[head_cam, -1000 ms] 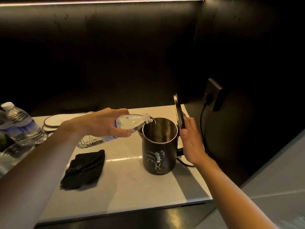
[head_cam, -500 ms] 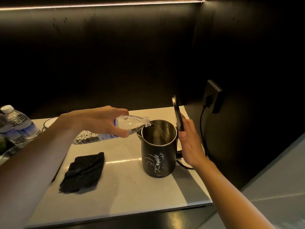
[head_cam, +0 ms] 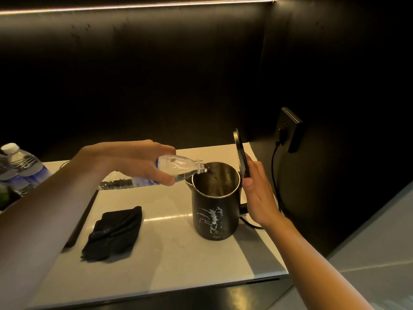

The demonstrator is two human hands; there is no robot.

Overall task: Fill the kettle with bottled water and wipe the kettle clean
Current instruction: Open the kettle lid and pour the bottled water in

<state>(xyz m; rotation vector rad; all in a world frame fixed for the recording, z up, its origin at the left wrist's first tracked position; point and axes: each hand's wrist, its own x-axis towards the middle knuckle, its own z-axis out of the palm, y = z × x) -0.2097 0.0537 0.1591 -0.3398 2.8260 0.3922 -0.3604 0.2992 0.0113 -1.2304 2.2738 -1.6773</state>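
A black kettle [head_cam: 215,213] with white streaks on its side stands on the pale counter [head_cam: 169,265], its steel inside showing. Its lid [head_cam: 241,153] is tipped up on edge, and my right hand [head_cam: 257,193] holds it there from behind. My left hand [head_cam: 134,162] grips a clear water bottle [head_cam: 178,167] lying almost flat, its uncapped neck over the kettle's rim. A thin stream of water drops from the neck into the kettle. A crumpled black cloth [head_cam: 114,233] lies on the counter left of the kettle.
Two capped water bottles [head_cam: 22,168] stand at the far left. A black cord [head_cam: 276,175] runs from the kettle's base up to a wall socket [head_cam: 289,128] on the dark right wall. The counter's front edge is close below.
The bottle has tilted flatter, its base raised, while water keeps running into the kettle. My right hand stays on the raised lid. The view has shifted slightly.
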